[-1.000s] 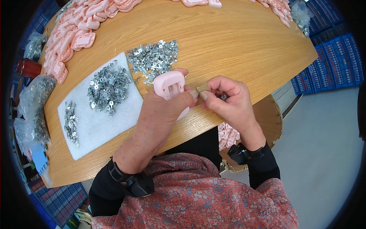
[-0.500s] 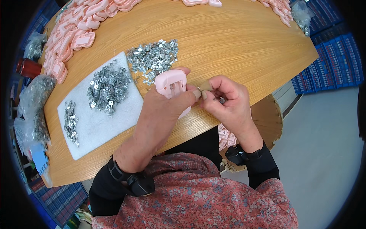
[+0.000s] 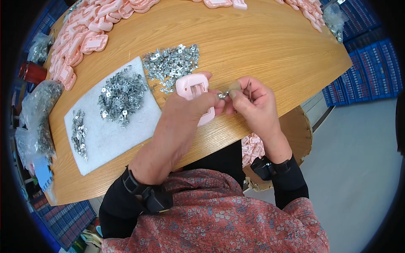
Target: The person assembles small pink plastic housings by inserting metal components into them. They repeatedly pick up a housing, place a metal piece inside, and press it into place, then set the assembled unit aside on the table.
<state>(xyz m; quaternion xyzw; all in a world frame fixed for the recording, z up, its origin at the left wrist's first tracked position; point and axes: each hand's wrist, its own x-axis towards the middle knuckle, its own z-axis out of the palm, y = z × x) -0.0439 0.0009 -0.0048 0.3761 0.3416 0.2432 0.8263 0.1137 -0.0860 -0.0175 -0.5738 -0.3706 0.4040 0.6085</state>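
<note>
My left hand [image 3: 190, 111] is closed around a pale pink plastic housing [image 3: 184, 85] with a rectangular slotted recess. Between its thumb and forefinger sit small shiny metal pieces [image 3: 222, 95]. Just to the right, my right hand [image 3: 257, 103] pinches at the same metal pieces, its thumb and forefinger meeting them; the forefinger wears a tan finger cover [image 3: 234, 87]. Another thin metal piece [image 3: 250, 90] shows among the right fingers. Both hands are above the wooden table [image 3: 253, 50], near its front edge.
A white foam sheet [image 3: 105, 147] carries a big and a small heap of metal clips. Another heap of clips [image 3: 173, 63] lies beyond my left hand. Pink housings [image 3: 88, 29] pile up far left. A cardboard box [image 3: 295, 130] with pink parts stands below the edge.
The housing and my left hand have shifted slightly right. My fingertips have parted a little, so shiny metal pieces now show between the hands. The right fingers have spread somewhat.
</note>
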